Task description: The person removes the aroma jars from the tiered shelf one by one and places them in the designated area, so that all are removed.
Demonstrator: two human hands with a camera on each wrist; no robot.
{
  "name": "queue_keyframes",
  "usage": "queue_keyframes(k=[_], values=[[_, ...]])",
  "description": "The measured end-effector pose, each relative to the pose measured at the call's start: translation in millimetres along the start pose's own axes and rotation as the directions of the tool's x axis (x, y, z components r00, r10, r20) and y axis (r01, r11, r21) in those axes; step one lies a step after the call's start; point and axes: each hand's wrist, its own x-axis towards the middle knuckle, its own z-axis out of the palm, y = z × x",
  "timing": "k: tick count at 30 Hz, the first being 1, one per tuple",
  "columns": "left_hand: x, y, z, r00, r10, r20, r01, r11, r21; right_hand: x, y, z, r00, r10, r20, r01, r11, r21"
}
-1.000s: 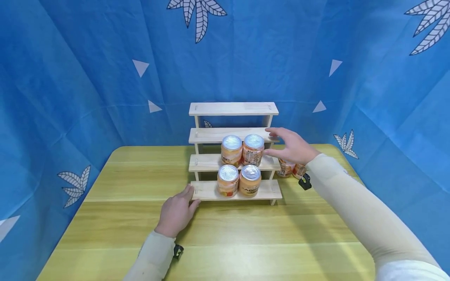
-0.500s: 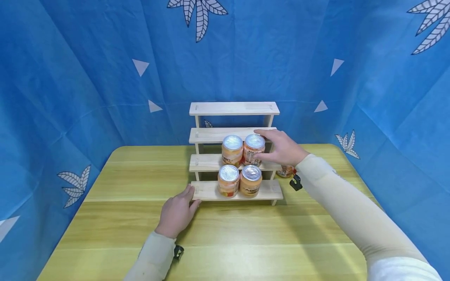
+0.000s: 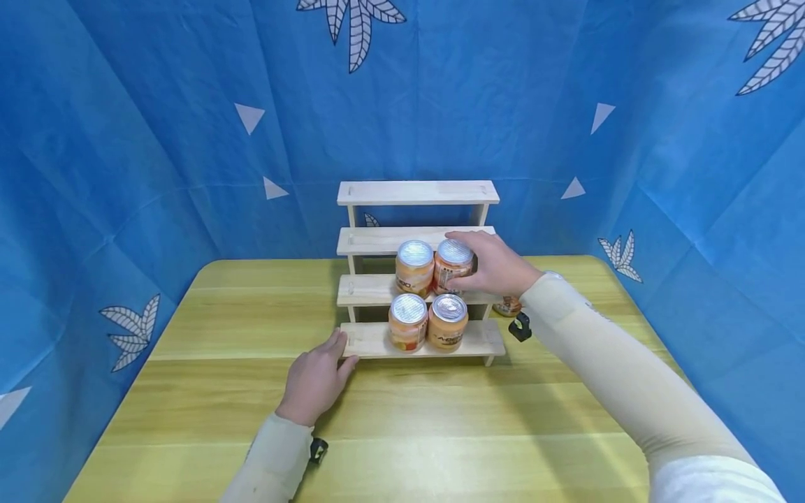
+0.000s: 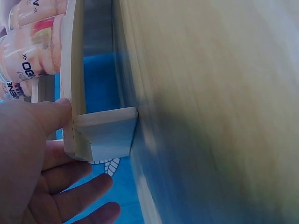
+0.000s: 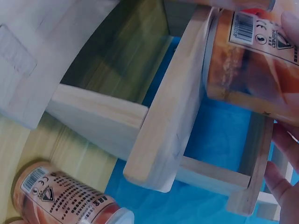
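A stepped wooden shelf (image 3: 371, 242) bears two pairs of orange jars with silver lids. My left hand (image 3: 314, 384) grips the left end of the lowest step, and the left wrist view has its thumb (image 4: 58, 116) on the board while the outer fingers spread free. On the second step, my right hand (image 3: 493, 265) holds the right jar (image 3: 448, 271), thumb in front and fingers behind its lid. This jar (image 5: 247, 70) stays on its step. Beside it stands another jar (image 3: 414, 272). Below are the front left jar (image 3: 407, 328) and front right jar (image 3: 447, 328).
On the wooden table (image 3: 440, 433), a further jar (image 3: 506, 306) stands right of the shelf, partly hidden by my right arm. The right wrist view shows that jar (image 5: 65, 196) with the edge of another. Blue cloth (image 3: 415, 126) hangs behind and at both sides.
My right hand has moved left from beside the shelf's right end and closed round the right jar on the second step. The left hand and the jars on the shelf have stayed put.
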Motion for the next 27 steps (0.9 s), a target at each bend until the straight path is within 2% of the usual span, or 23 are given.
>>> queue_keyframes(k=[9, 15, 27], values=[[-8.3, 4.7, 3.1, 1.0, 0.004, -0.004, -0.004, 1.0, -0.007, -9.6, -1.0, -0.7, 0.998, 0.054, 0.013, -0.055, 0.994, 0.09], [-7.2, 3.5, 0.0, 1.0, 0.019, -0.023, -0.019, 1.0, 0.003, -14.7, 1.9, -8.1, 0.995, 0.1, -0.027, -0.098, 0.992, 0.084], [-1.1, 4.7, -12.3, 1.0, 0.021, -0.003, -0.021, 1.0, 0.004, -24.1, 12.6, -28.7, 0.99, 0.13, -0.053, -0.127, 0.99, 0.061]])
